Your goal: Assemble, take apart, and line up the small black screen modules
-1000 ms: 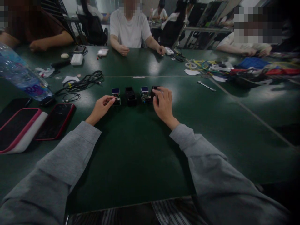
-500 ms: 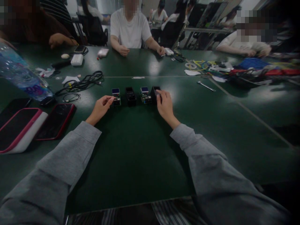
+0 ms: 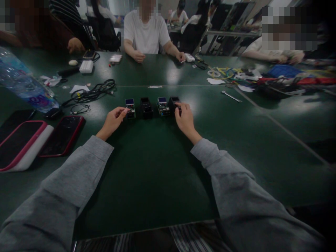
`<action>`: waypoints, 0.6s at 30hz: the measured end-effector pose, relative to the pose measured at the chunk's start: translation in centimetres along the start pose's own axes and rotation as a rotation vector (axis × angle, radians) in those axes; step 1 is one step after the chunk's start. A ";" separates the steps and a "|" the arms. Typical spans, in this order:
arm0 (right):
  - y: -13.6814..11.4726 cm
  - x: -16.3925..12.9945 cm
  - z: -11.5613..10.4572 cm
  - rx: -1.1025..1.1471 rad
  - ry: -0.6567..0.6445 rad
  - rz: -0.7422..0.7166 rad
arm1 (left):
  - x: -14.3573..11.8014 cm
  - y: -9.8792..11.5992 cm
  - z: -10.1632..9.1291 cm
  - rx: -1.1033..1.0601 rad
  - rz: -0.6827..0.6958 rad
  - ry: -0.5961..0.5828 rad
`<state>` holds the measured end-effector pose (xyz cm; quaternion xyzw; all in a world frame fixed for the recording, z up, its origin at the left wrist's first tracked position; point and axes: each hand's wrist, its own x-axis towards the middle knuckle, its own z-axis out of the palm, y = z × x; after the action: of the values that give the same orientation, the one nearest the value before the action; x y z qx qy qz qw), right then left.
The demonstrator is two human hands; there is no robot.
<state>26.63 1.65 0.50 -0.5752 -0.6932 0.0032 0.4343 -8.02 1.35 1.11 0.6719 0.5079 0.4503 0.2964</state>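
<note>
Four small devices stand in a row across the green table. My left hand (image 3: 114, 121) has thumb and forefinger pinched at the left edge of a circuit board with a small screen (image 3: 130, 111). Beside that board is a small black case (image 3: 146, 108), which neither hand touches. A second circuit board with a screen (image 3: 163, 107) comes after it. At the right end my right hand (image 3: 184, 118) has its bent fingers on another black case (image 3: 173, 102), closed at its right side and partly covering it.
Phones (image 3: 63, 135) and a tilted plastic bottle (image 3: 25, 82) lie at left, with coiled black cables (image 3: 97, 90) behind. A wrench (image 3: 231, 96) is at right, before a heap of cables (image 3: 283, 82). A person in a white shirt (image 3: 147, 33) sits opposite.
The right-hand black case has turned, and its top face with dark details now shows. My right fingers have shifted slightly down and left on it. My left hand stays put.
</note>
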 end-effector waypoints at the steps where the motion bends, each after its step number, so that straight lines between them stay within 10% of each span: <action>1: 0.0 0.0 0.0 0.002 0.006 -0.005 | 0.0 0.0 0.0 0.003 0.002 0.000; 18: 0.5 0.1 0.4 0.004 0.007 -0.009 | 0.1 0.1 -0.1 0.012 0.006 -0.011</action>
<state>26.80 2.14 0.02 -0.5714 -0.6942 0.0006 0.4378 -8.05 1.42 1.21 0.6777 0.5070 0.4444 0.2938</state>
